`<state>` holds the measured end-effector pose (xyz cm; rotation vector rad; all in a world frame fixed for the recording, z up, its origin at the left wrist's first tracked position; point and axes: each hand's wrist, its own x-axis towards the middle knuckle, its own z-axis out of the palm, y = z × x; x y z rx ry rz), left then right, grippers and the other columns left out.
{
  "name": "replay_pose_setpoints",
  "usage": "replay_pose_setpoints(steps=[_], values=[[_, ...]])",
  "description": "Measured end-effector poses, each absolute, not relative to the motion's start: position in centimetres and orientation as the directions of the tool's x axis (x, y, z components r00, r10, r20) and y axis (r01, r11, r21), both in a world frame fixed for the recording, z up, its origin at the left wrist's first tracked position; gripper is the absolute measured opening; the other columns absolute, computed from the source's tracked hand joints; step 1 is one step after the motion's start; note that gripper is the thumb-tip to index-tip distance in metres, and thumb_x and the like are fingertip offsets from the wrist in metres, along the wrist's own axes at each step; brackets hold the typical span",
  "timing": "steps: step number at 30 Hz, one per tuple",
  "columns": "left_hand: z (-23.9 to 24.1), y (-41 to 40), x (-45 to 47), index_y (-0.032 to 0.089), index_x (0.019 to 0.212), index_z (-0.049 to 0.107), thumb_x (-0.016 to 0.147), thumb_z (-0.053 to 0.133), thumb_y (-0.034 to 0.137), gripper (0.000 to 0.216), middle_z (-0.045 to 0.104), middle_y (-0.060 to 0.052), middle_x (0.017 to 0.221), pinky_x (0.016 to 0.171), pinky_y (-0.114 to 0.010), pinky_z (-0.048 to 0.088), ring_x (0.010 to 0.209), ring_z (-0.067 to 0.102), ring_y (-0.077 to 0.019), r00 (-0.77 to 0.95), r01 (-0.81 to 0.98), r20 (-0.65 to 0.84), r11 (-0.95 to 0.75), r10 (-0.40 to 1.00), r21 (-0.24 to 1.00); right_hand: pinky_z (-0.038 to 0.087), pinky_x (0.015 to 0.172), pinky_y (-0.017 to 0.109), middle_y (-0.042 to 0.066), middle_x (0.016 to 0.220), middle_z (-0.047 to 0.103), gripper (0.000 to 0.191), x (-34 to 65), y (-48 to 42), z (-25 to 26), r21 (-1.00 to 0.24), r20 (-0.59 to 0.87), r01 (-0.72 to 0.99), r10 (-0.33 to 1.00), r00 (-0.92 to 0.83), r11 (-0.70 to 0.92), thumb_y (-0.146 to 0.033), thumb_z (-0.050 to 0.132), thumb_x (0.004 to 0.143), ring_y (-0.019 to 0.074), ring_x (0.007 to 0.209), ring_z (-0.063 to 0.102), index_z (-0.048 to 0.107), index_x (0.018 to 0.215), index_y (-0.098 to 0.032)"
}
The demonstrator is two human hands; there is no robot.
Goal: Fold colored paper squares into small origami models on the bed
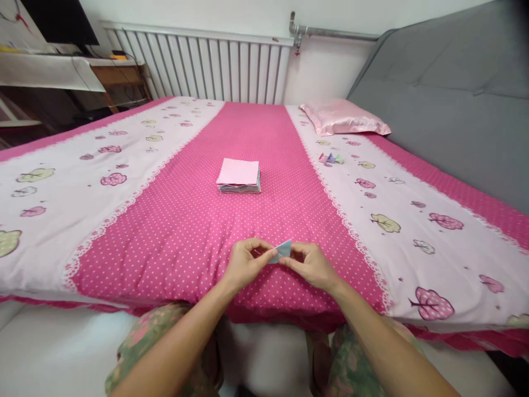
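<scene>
Between my two hands, just above the near edge of the bed, is a small light-blue piece of folded paper (284,251) with a pointed upper corner. My left hand (248,260) pinches its left side between thumb and fingers. On the opposite side, my right hand (311,264) grips the lower right part with thumb and curled fingers. Farther off on the pink dotted bedspread lies a stack of square paper sheets (238,172), with a pink sheet on top. Several small folded paper pieces (330,159) in pink, blue-purple and green sit to the right.
The bed's cover (256,132) has a pink dotted middle and pale printed sides. A pink pillow (345,117) rests by the grey headboard (446,82). Behind the bed are a white radiator (206,63) and a desk (111,71) with a dark monitor (60,22).
</scene>
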<state>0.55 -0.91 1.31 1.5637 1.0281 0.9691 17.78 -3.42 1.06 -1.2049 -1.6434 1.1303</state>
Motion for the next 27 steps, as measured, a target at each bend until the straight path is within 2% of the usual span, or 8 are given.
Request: replay_pose_setpoints(steps=[6,9,12,21,27], values=[[1.17,-0.74,0.82,0.012,0.066,0.058,0.069,0.064,0.033,0.022,0.055,0.002,0.057,0.047,-0.018,0.035,0.049,0.046,-0.0059,0.330,-0.021,0.011,-0.005,0.944,1.000,0.043,0.056,0.025,0.003,0.071,0.066,0.022,18.06,-3.13,0.73,-0.962,0.086,0.241,0.982,-0.170,0.126,-0.036,0.061,0.074,0.0134,0.060,0.057,0.066,0.079,-0.015],[1.13,-0.71,0.85,0.013,0.067,0.056,0.069,0.064,0.035,0.024,0.054,0.002,0.056,0.045,-0.018,0.034,0.048,0.045,-0.0055,0.337,-0.045,-0.030,0.048,0.941,0.998,0.037,0.049,0.023,0.000,0.059,0.059,0.024,18.20,-3.00,0.52,-0.949,0.113,0.280,0.985,-0.130,0.145,-0.039,0.060,0.075,0.0102,0.051,0.050,0.064,0.070,-0.015],[1.13,-0.75,0.87,0.013,0.067,0.054,0.069,0.064,0.036,0.025,0.054,0.003,0.055,0.046,-0.019,0.036,0.047,0.046,-0.0061,0.359,-0.037,-0.058,0.077,0.932,0.996,0.037,0.049,0.023,-0.001,0.055,0.055,0.027,18.32,-2.94,0.48,-0.951,0.116,0.276,0.988,-0.105,0.141,-0.040,0.059,0.075,0.0098,0.050,0.047,0.061,0.064,-0.015],[1.25,-0.88,0.73,0.012,0.061,0.055,0.068,0.064,0.038,0.028,0.054,0.001,0.052,0.046,-0.020,0.035,0.046,0.047,-0.0070,0.442,0.058,-0.060,0.038,0.895,0.998,0.035,0.048,0.023,-0.002,0.051,0.054,0.027,18.57,-2.96,1.04,-0.968,0.059,0.233,0.988,-0.142,0.092,-0.039,0.062,0.073,0.0090,0.047,0.045,0.059,0.060,-0.016],[1.38,-0.92,0.58,0.012,0.057,0.055,0.068,0.065,0.036,0.028,0.050,0.003,0.049,0.046,-0.019,0.032,0.045,0.042,-0.0058,0.444,0.030,-0.007,-0.007,0.896,1.000,0.036,0.051,0.022,-0.002,0.055,0.053,0.024,18.53,-2.97,0.94,-0.973,0.073,0.204,0.982,-0.176,0.109,-0.036,0.062,0.074,0.0085,0.052,0.046,0.058,0.061,-0.016]])
